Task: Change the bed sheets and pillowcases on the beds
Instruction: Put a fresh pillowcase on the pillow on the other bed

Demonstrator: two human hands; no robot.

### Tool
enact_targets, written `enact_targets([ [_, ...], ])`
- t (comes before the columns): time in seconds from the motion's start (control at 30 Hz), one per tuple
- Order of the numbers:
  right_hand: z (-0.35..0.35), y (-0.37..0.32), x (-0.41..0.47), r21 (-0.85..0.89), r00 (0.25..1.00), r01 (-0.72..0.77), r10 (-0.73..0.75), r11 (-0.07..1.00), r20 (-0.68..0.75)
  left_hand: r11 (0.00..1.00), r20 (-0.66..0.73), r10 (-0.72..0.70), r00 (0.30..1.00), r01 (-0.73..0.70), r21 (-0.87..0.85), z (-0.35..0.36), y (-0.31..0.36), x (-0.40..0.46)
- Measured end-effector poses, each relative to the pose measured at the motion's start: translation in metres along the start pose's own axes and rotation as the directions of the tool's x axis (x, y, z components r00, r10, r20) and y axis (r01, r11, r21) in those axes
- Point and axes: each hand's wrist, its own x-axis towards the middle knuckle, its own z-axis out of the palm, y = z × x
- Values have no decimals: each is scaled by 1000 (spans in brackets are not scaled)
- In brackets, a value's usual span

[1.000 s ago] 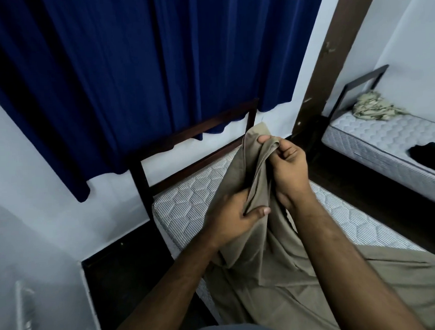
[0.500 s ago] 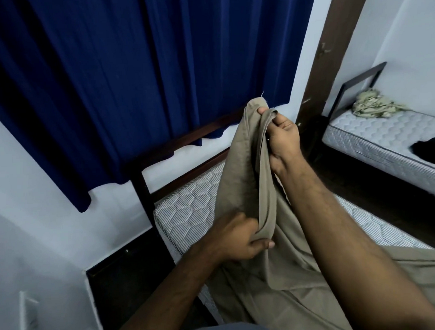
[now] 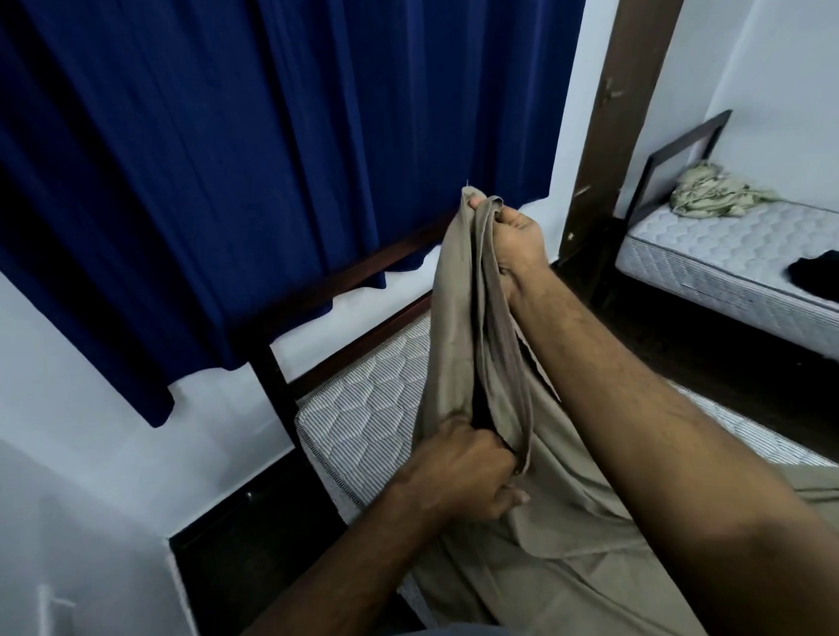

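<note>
Our left hand (image 3: 466, 478) grips the tan bed sheet (image 3: 460, 316) low down, fingers curled round a bunched fold — just right of the bare mattress (image 3: 368, 414) corner. Above and to its right, our right hand (image 3: 514, 238) pinches the sheet's raised top edge. The sheet's remainder trails below both hands across the mattress. Well right of the right hand stands a second bed (image 3: 739, 254).

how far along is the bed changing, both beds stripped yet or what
Done: both mattresses look bare, the near mattress and the far mattress, so stripping seems finished. In hand: the right hand holds a bunched edge of the tan sheet high while the left hand grips it lower; the rest trails over the near mattress. Left: spreading and tucking this sheet, the far bed, and pillowcases. No pillows in view.
</note>
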Motion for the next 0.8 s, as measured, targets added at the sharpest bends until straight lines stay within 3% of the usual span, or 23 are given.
enact_targets([
  [0.13,-5,-14,3,49,1000,31,-31,998,-2,954,0,-299,954,299,33,9,-21,-10],
  [0.23,-17,-21,10,32,992,60,-56,998,-109,869,-30,-494,869,494,25,13,-59,-30],
  [0.37,-28,-15,15,39,980,34,-26,999,-196,732,-69,-679,730,668,-138,6,-115,-60],
  [0.47,-32,-4,14,-8,986,29,-30,1000,-164,655,-211,-755,621,724,-215,1,-151,-84],
  [0.6,-36,14,0,-216,984,161,-173,963,-38,532,-247,-846,472,779,-331,0,-187,-104],
  [0.8,-47,29,-11,-372,975,204,-221,906,-3,489,-335,-867,370,764,-422,17,-191,-99],
])
